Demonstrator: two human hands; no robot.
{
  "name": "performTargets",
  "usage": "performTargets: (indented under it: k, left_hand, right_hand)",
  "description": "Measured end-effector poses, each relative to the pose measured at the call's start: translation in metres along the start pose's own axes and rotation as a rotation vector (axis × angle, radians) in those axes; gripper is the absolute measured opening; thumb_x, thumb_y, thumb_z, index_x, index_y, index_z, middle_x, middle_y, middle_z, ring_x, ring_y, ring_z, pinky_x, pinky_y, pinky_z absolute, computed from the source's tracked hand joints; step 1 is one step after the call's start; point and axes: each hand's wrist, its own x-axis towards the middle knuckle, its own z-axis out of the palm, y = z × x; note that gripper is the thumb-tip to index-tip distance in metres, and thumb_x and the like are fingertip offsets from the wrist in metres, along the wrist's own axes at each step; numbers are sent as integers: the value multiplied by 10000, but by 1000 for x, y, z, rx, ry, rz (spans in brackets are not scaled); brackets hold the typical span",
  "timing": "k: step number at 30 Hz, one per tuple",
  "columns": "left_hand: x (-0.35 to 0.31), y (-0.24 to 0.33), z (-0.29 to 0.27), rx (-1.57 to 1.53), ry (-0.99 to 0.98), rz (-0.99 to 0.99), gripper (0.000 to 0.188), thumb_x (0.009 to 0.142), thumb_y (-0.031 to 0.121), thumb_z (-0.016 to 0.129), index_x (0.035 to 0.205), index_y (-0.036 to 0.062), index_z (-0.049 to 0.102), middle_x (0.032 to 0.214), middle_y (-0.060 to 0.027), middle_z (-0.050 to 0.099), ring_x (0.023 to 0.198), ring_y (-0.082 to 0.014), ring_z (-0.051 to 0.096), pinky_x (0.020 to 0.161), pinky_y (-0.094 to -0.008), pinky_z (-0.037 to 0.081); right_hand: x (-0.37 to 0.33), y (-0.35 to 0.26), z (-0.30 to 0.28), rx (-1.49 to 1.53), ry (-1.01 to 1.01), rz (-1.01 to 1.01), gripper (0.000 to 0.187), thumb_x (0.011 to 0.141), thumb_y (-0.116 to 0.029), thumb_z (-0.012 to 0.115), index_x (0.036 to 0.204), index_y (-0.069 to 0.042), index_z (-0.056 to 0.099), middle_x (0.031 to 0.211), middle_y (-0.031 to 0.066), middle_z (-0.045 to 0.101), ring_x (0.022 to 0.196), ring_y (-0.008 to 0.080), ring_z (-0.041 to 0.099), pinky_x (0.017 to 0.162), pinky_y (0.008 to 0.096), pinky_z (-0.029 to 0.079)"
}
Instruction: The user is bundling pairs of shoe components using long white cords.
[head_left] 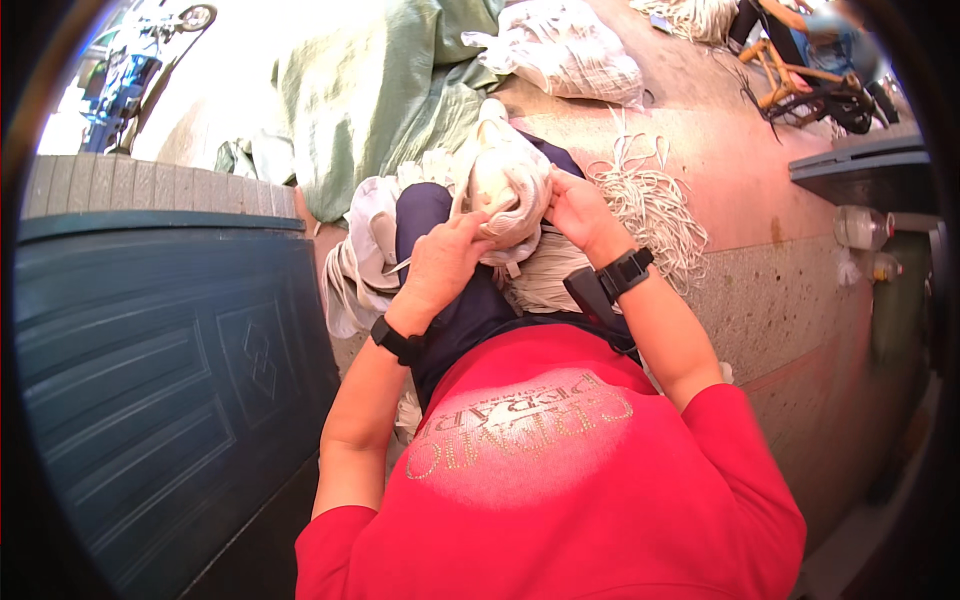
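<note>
a pale, cream-coloured shoe upper [508, 185] sits on the person's lap, above the dark blue trousers [440, 300], held between both hands. the right hand [580, 212] cups its right side, fingers curled closed against the fabric. the left hand [440, 265] presses on its lower left edge, the fingers bent and pinched around a small metal tool [397, 266] whose tip pokes out to the left; whether the tool touches the shoe cannot be told. each wrist carries a black band, a strap on the left wrist [396, 341] and a watch on the right wrist [626, 271]. under the shoe lies a bundle of off-white pieces [545, 280], and more white fabric [362, 250] is heaped just left of the knee. a loose pile of white cords [650, 205] spreads over the stone floor [770, 310] to the right. a green sack [380, 90] and a white bag [575, 50] of similar pieces lie further off. a dark teal panelled door [170, 370] fills the left side. the red shirt [560, 470] fills the foreground.
</note>
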Motion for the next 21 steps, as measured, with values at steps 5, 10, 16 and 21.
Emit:
performTargets:
  k: [5,10,16,21]
  left_hand:
    - [-1,-6,1,-194,143,-43,310,741,69,596,1044,57,531,907,-137,580,819,-319,547,681,-383,435]
    - [-21,2,10,57,77,107,332,736,55,615,1058,44,537,936,-119,584,814,-275,559,691,-343,449]
    - [-15,7,32,478,-9,93,291,738,157,610,1022,128,552,849,-45,547,739,-252,531,602,-378,437]
    - [-20,-4,52,498,-27,72,282,763,176,593,1036,129,542,870,-53,542,762,-262,532,622,-376,442]
  right_hand:
    - [-43,22,-14,-154,293,259,575,842,-362,529,1183,64,349,1159,188,422,1057,285,431,915,401,368]
    - [-30,38,-8,46,236,265,599,868,-418,448,1235,32,301,1192,162,421,1030,257,445,919,396,351]
    - [-12,53,-27,-151,60,159,339,860,-313,455,997,-13,533,1044,125,544,925,216,518,791,338,410]
    - [-16,34,0,-1389,158,-508,364,806,-270,514,1020,20,465,985,238,535,935,387,524,803,432,418]
